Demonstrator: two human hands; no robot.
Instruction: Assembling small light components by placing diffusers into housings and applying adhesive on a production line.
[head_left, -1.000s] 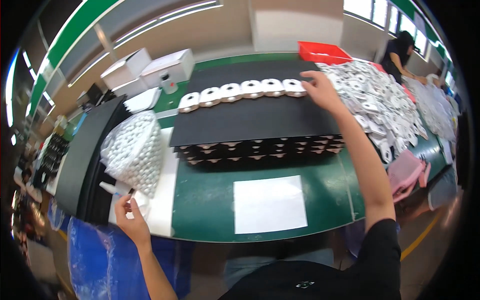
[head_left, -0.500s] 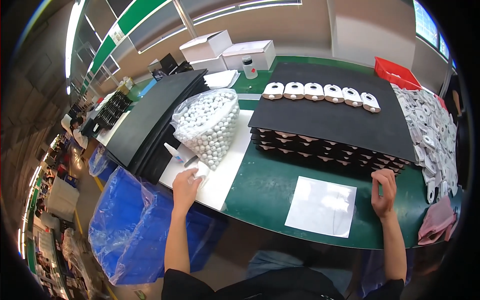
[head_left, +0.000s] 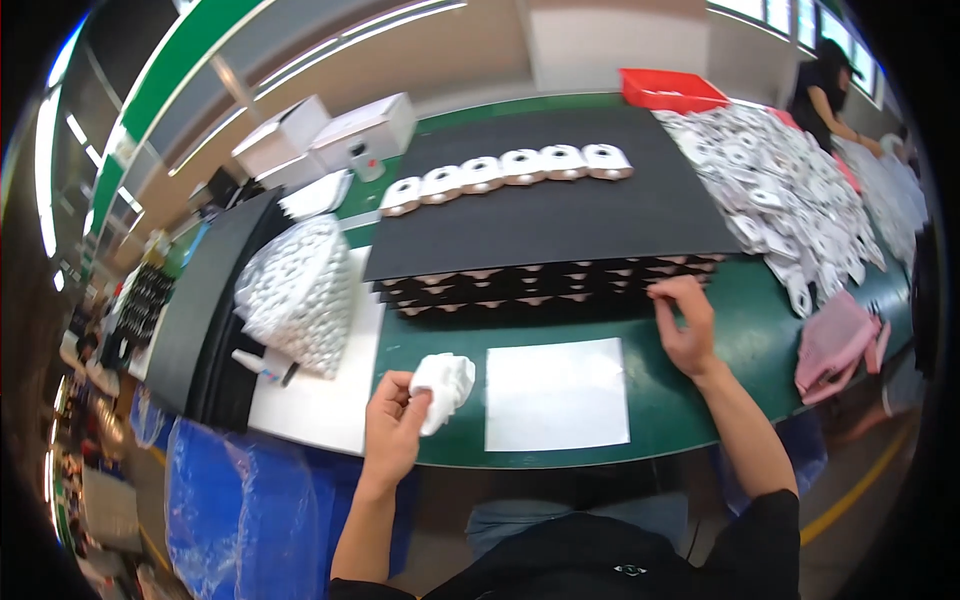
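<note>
A crumpled white cloth or tissue [head_left: 443,390] is pinched between the thumb and fingers of my left hand [head_left: 392,430], above the front of the green table. My right hand [head_left: 690,330] hovers by the near right corner of a stack of black boards [head_left: 560,230]; its fingers curl loosely, apart from the thumb, and nothing shows in them. Between my hands lies a white sheet [head_left: 557,395] on the table. On the top board stands a row of several white plastic parts [head_left: 520,165] with round openings. More such parts show between the stacked layers.
Left are a clear bag of white balls [head_left: 300,290], a small nozzle bottle [head_left: 262,368] and another black stack [head_left: 200,310]. Right are a heap of white parts [head_left: 770,180], a pink cloth [head_left: 838,345] and a red tray [head_left: 670,92]. Another person [head_left: 822,95] works at far right.
My left hand has lifted the white cloth off the white board beside the bag and brought it right. My view has turned right; my right hand stays near the stack's corner.
</note>
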